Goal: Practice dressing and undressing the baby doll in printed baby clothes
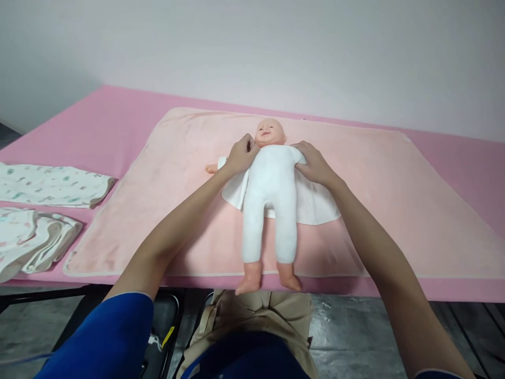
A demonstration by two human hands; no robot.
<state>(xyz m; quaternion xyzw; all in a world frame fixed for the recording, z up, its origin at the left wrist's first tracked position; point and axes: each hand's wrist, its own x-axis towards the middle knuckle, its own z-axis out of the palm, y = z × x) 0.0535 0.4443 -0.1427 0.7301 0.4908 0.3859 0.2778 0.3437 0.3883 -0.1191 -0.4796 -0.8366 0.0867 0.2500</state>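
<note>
A baby doll point(270, 173) with a white cloth body lies on its back, its bare feet over the table's front edge. Spread open beneath it is a white baby shirt point(317, 202), and a white cuff circles the doll's arm on the left. My left hand point(241, 153) is closed, fingers curled beside the doll's neck and shoulder; what they pinch is hidden. On the other side, my right hand point(313, 162) grips the doll's upper arm near the shoulder, thumb below and fingers above. The doll's lower arm on that side is hidden.
A peach blanket point(189, 210) covers much of the pink table point(79, 123). Two folded printed cloths, one farther back point(51, 184) and one nearer point(39, 239), lie at the left. Behind stands a pale wall point(276, 58). A black chair point(163, 316) is under the front edge.
</note>
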